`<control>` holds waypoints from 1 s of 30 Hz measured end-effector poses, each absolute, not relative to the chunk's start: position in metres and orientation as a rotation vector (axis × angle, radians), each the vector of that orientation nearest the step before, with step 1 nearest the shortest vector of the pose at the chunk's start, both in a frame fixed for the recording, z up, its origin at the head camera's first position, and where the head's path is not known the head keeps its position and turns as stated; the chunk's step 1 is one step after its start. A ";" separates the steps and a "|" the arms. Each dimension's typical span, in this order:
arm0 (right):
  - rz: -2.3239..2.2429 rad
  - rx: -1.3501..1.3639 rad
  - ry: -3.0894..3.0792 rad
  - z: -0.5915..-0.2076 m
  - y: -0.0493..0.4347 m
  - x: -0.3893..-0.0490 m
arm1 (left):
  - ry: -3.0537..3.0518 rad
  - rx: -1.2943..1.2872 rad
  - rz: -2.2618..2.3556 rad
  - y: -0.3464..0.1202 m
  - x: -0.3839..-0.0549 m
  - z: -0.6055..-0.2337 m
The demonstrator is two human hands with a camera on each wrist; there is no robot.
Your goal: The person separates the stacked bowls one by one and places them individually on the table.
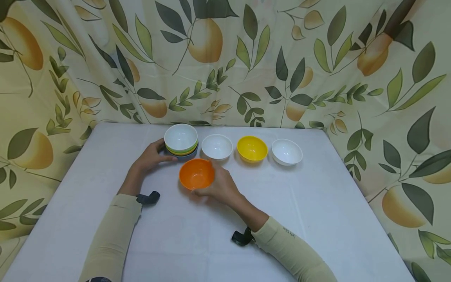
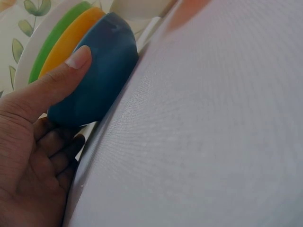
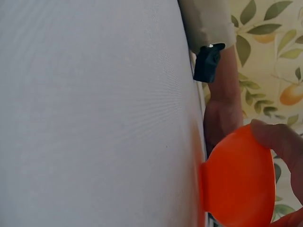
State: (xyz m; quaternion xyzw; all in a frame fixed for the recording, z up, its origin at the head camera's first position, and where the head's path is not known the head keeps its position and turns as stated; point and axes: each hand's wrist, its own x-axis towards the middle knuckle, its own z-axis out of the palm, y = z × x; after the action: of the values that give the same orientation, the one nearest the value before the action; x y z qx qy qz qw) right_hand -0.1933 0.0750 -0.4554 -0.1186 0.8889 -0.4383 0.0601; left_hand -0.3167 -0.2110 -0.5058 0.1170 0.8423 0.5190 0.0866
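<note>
left hand (image 2: 21,146) grips blue bowl (image 2: 104,71) | right hand (image 1: 222,185), orange bowl (image 3: 244,177) | foot (image 3: 205,187): right-wrist only

Cannot read the tiny lettering (image 1: 289,232) on the right sleeve (image 1: 296,250), lower right of the head view. Cannot see every finger of the left hand (image 1: 150,157), partly hidden behind the bowl stack (image 1: 181,138), left of centre. Make out only an orange blur (image 2: 189,13), top of the left wrist view. See the right hand (image 3: 289,151) and orange bowl (image 3: 241,179) cut off, lower right of the right wrist view.

Stack of bowls (image 1: 181,139) left of a three-bowl row (image 1: 252,149), lone bowl (image 1: 196,174) in front.
</note>
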 end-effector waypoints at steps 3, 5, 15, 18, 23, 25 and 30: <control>-1.317 -0.357 2.688 -0.457 0.075 -0.195 | 2.504 0.352 1.553 -0.211 -0.317 -0.505; -1.308 -0.360 2.696 -0.457 0.076 -0.196 | 2.502 0.366 1.561 -0.211 -0.317 -0.505; -1.284 -0.356 2.690 -0.455 0.076 -0.197 | 2.481 0.385 1.583 -0.211 -0.315 -0.504; -1.279 -0.352 2.691 -0.455 0.076 -0.197 | 2.485 0.378 1.573 -0.210 -0.315 -0.504; -1.277 -0.356 2.691 -0.455 0.076 -0.198 | 2.486 0.390 1.578 -0.211 -0.315 -0.504; -1.278 -0.361 2.690 -0.455 0.076 -0.198 | 2.486 0.391 1.582 -0.211 -0.315 -0.504; -1.275 -0.363 2.687 -0.454 0.076 -0.198 | 2.488 0.386 1.579 -0.212 -0.314 -0.503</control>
State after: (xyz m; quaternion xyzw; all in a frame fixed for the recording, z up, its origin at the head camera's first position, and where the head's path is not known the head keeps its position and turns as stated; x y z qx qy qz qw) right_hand -0.1978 0.0762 -0.4542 -0.1207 0.8945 -0.4244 0.0724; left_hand -0.3136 -0.2116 -0.5026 0.1294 0.8341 0.5295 0.0848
